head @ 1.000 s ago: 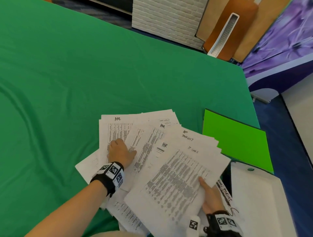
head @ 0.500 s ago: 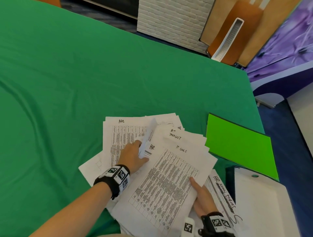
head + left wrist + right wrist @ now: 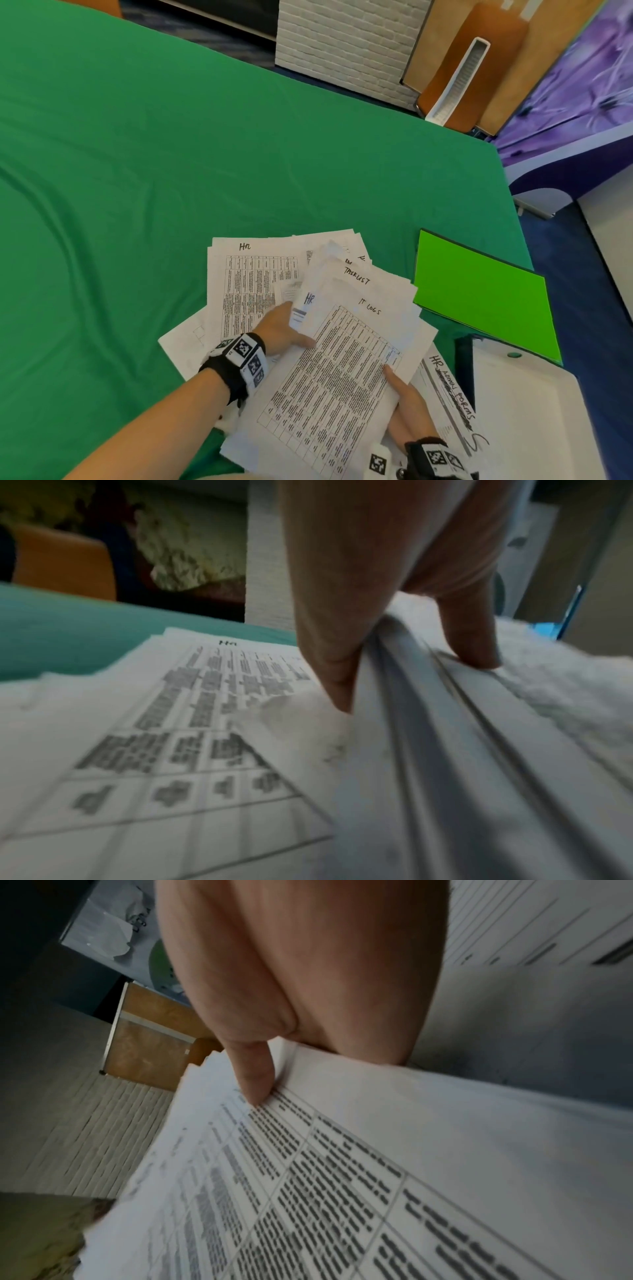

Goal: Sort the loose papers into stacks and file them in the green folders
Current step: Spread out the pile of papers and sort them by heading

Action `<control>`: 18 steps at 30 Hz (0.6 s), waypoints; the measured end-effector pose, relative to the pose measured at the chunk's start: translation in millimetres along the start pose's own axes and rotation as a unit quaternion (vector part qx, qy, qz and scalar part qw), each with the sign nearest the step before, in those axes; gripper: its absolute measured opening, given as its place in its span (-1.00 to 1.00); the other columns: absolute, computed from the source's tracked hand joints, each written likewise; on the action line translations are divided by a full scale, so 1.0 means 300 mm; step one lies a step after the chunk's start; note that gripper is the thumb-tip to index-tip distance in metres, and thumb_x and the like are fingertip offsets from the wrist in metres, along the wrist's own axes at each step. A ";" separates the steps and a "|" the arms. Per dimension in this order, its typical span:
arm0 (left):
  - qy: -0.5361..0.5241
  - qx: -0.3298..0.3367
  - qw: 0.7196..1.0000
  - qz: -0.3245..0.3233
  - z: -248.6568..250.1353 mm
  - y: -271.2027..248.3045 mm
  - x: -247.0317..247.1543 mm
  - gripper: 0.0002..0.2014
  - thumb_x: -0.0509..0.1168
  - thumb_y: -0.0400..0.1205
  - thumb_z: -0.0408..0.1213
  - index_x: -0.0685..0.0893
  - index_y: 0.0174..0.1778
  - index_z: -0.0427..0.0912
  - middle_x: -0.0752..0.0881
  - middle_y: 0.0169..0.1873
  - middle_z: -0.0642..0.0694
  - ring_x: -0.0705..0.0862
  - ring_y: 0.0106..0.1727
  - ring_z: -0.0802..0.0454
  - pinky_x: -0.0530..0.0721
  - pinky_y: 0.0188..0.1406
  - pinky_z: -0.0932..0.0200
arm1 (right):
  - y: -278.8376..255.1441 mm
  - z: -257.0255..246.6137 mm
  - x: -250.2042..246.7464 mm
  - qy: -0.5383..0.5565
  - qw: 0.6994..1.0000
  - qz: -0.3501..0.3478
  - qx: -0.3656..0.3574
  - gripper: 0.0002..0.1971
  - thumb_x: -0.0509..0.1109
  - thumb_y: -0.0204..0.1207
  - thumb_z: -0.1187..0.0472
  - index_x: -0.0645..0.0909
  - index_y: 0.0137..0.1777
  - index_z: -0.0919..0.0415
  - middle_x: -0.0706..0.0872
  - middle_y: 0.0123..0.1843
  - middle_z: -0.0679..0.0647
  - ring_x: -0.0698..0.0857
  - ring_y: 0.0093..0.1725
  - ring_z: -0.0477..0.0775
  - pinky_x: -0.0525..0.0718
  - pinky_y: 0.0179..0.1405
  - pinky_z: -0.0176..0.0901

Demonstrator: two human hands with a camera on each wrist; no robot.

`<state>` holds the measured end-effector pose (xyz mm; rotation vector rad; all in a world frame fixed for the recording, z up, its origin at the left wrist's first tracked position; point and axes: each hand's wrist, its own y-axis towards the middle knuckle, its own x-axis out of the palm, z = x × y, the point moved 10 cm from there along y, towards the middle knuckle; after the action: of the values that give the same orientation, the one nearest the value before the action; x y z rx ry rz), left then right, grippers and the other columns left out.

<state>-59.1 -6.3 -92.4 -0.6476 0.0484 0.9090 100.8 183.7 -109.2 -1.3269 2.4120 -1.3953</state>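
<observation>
On the near part of the green tablecloth (image 3: 171, 154) lies a spread of printed sheets, the leftmost headed "HR" sheet (image 3: 253, 274) flat. The left hand (image 3: 281, 332) pinches a lifted bundle's left edge, thumb on top; the right hand (image 3: 407, 404) grasps the same bundle, topped by the "IT LOGS" sheet (image 3: 342, 370). Right of them lies a closed green folder (image 3: 479, 291), then an open folder (image 3: 531, 411). A white brick panel (image 3: 342, 41) stands beyond. The left wrist view shows layered edges between the fingers (image 3: 329, 669).
</observation>
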 end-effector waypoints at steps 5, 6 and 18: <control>-0.058 0.103 0.993 -0.003 0.223 -0.066 0.006 -0.30 0.60 0.39 -0.34 0.49 0.44 -0.01 0.67 0.26 0.06 0.64 0.28 0.03 0.56 0.36 -0.07 | -0.006 -0.071 0.041 0.006 0.998 -0.033 -0.050 -0.58 0.22 0.69 0.26 0.42 0.54 0.20 0.66 0.36 0.35 0.66 0.31 0.40 0.63 0.22 0.35; -0.082 0.123 0.989 -0.010 0.277 -0.090 -0.012 -0.29 0.60 0.38 -0.36 0.50 0.44 0.00 0.68 0.24 0.08 0.67 0.24 0.09 0.59 0.31 -0.04 | -0.018 -0.109 0.053 0.021 0.996 -0.042 -0.069 -0.56 0.24 0.69 0.26 0.39 0.56 0.19 0.62 0.40 0.35 0.62 0.36 0.40 0.58 0.29 0.38; -0.242 0.352 0.863 0.271 0.657 -0.362 -0.378 -0.46 0.60 0.38 -0.43 0.51 0.21 -0.22 0.73 0.05 -0.11 0.76 0.04 0.04 0.78 -0.04 0.12 | -0.444 -0.612 0.397 -0.026 0.872 -0.030 -0.488 -0.71 0.40 0.51 0.45 0.63 0.18 0.17 0.81 0.06 -0.06 0.75 0.12 -0.09 0.68 0.09 -0.30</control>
<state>-93.8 -28.8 156.1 0.3162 0.1096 1.4725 32.7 196.6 137.3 -1.5081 3.1596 -0.0083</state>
